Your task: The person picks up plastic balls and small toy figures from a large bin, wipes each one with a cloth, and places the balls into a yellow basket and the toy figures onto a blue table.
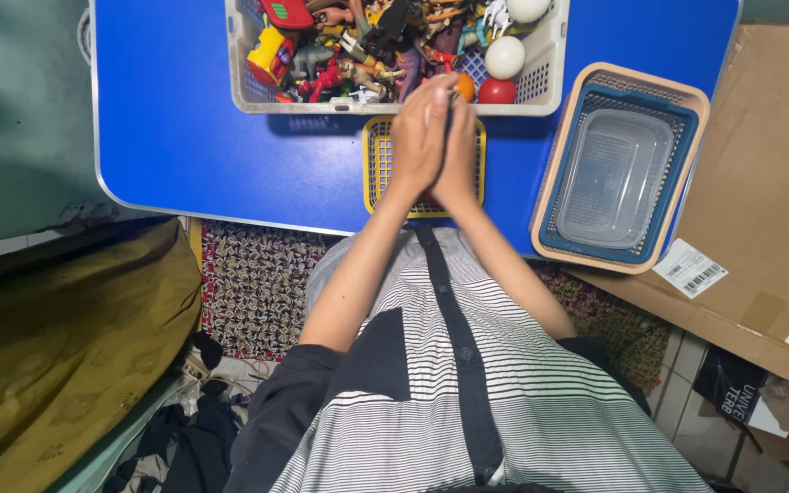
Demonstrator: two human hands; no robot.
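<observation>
My left hand (415, 137) and my right hand (459, 151) are pressed flat together, palm to palm, fingers straight and pointing away from me. They hover over a small yellow mesh basket (376, 164) on the blue table (184, 137). Whether anything lies between the palms is hidden. The fingertips reach the near rim of a large pale crate (550, 87) full of small toys. An orange ball (465, 86), a red ball (497, 91) and a white ball (504, 57) sit just past my fingertips.
At the right of the table stands a stack of a beige basket (550, 196), a blue basket (678, 173) and a clear plastic tub (614, 173). A flattened cardboard box (778, 173) lies further right. An olive cloth (57, 338) covers the floor at left.
</observation>
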